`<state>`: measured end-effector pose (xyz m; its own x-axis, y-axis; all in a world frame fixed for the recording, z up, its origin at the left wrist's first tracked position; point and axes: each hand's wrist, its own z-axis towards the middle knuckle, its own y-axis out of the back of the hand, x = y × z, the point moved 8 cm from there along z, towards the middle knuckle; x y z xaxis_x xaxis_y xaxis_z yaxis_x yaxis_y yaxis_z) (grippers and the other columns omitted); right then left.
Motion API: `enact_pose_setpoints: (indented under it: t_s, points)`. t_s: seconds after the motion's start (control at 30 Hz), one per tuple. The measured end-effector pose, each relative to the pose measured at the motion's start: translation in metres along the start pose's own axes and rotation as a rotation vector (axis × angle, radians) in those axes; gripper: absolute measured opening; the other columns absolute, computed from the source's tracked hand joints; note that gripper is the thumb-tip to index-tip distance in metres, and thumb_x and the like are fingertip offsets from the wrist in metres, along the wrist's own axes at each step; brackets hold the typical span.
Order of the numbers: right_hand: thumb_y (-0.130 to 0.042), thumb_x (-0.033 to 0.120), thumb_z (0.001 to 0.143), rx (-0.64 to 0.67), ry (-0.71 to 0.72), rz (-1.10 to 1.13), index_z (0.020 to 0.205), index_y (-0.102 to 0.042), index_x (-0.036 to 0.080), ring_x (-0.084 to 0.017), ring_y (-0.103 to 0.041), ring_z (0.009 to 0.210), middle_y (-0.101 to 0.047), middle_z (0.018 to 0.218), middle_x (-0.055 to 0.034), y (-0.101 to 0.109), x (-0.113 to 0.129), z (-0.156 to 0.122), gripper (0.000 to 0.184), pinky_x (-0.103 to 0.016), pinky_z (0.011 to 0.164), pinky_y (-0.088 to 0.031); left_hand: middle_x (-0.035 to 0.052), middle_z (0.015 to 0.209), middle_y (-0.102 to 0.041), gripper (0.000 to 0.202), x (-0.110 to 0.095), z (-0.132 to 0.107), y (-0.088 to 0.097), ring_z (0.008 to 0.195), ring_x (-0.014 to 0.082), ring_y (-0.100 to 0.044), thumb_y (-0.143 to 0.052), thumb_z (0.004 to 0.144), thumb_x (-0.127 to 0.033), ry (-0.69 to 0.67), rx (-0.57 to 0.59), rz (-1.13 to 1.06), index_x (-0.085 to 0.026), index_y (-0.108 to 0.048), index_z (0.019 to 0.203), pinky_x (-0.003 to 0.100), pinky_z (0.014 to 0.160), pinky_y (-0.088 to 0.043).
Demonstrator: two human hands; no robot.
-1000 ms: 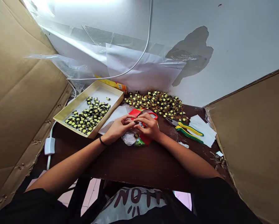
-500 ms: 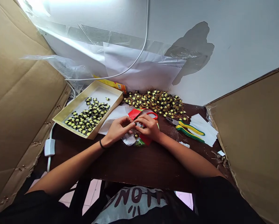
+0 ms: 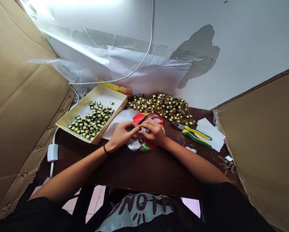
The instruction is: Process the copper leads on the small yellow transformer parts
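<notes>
My left hand (image 3: 122,135) and my right hand (image 3: 153,131) meet at the middle of the table, fingertips pinched together. Between them is a small dark piece, mostly covered by the fingers; it looks like one of the yellow-and-black transformer coils. Beneath the hands lies a shiny silver, red and green wrapper (image 3: 134,145), with another small coil (image 3: 141,140) on it. Red-handled scissors (image 3: 158,119) rest just behind my right hand, partly hidden by it.
A shallow cream box (image 3: 96,141) at left holds many yellow-and-black coils. Behind the hands is a heap of coils with copper wires (image 3: 163,106). Yellow-green pliers (image 3: 197,135) lie at right by white paper (image 3: 213,132). A white cable switch (image 3: 52,152) hangs by the cardboard wall (image 3: 18,112).
The camera view has shifted very slightly. Both hands stay pinched together in the same place, with only slight finger movement.
</notes>
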<state>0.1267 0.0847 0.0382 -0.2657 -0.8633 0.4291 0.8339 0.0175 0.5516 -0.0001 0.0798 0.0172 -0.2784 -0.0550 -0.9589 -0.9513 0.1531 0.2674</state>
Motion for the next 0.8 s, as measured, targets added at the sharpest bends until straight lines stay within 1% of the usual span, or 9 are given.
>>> enact_pose_setpoints:
  t_s: [0.1,0.17,0.3,0.43,0.6,0.8]
  points:
    - [-0.061,0.032,0.088,0.024,-0.031,0.01,0.094,-0.067,0.019,-0.018,-0.064,0.082,-0.069,0.088,-0.0075,-0.002,-0.003,-0.001,0.016,-0.032,0.076,-0.052,0.0028,0.075,-0.066,0.032,-0.002,0.0,0.0,0.056,0.0135,-0.062,-0.063,0.078,-0.047,-0.038,0.006,0.007,-0.014,-0.062,0.081,0.024,0.056,-0.048]
    - [-0.061,0.033,0.088,0.032,-0.06,0.039,0.094,-0.067,0.019,-0.018,-0.064,0.083,-0.069,0.089,-0.0074,-0.004,-0.006,-0.001,0.016,-0.032,0.076,-0.052,0.0039,0.078,-0.068,0.03,-0.007,-0.001,0.001,0.061,0.0143,-0.062,-0.062,0.08,-0.045,-0.111,-0.007,0.042,-0.015,-0.062,0.083,0.025,0.059,-0.05]
    - [-0.063,0.033,0.086,-0.003,-0.084,0.106,0.093,-0.067,0.019,-0.018,-0.064,0.081,-0.069,0.087,-0.007,-0.002,-0.008,-0.001,0.016,-0.031,0.073,-0.052,0.0062,0.085,-0.071,0.023,-0.02,-0.005,0.007,0.077,0.0174,-0.065,-0.06,0.084,-0.038,-0.293,-0.085,0.205,-0.016,-0.066,0.084,0.027,0.071,-0.052]
    - [-0.063,0.035,0.086,0.035,-0.128,0.141,0.09,-0.067,0.019,-0.017,-0.064,0.076,-0.069,0.085,-0.0061,-0.004,-0.01,0.0,0.017,-0.03,0.069,-0.052,0.0073,0.089,-0.072,0.019,-0.026,-0.009,0.007,0.082,0.0179,-0.066,-0.058,0.086,-0.034,-0.394,-0.126,0.295,-0.018,-0.067,0.085,0.026,0.071,-0.053]
    - [-0.061,0.036,0.088,0.037,-0.11,0.138,0.09,-0.066,0.019,-0.017,-0.065,0.081,-0.069,0.086,-0.0064,-0.003,-0.007,0.002,0.018,-0.03,0.072,-0.053,0.0077,0.089,-0.071,0.015,-0.031,-0.012,0.006,0.081,0.017,-0.066,-0.057,0.087,-0.029,-0.48,-0.152,0.366,-0.018,-0.065,0.082,0.026,0.07,-0.053]
    - [-0.059,0.034,0.089,0.012,-0.062,0.142,0.093,-0.066,0.017,-0.016,-0.065,0.08,-0.069,0.086,-0.0074,-0.002,-0.004,0.002,0.019,-0.028,0.069,-0.054,0.0067,0.083,-0.068,0.015,-0.032,-0.013,0.004,0.076,0.0156,-0.063,-0.055,0.088,-0.027,-0.505,-0.187,0.441,-0.017,-0.062,0.079,0.024,0.065,-0.05]
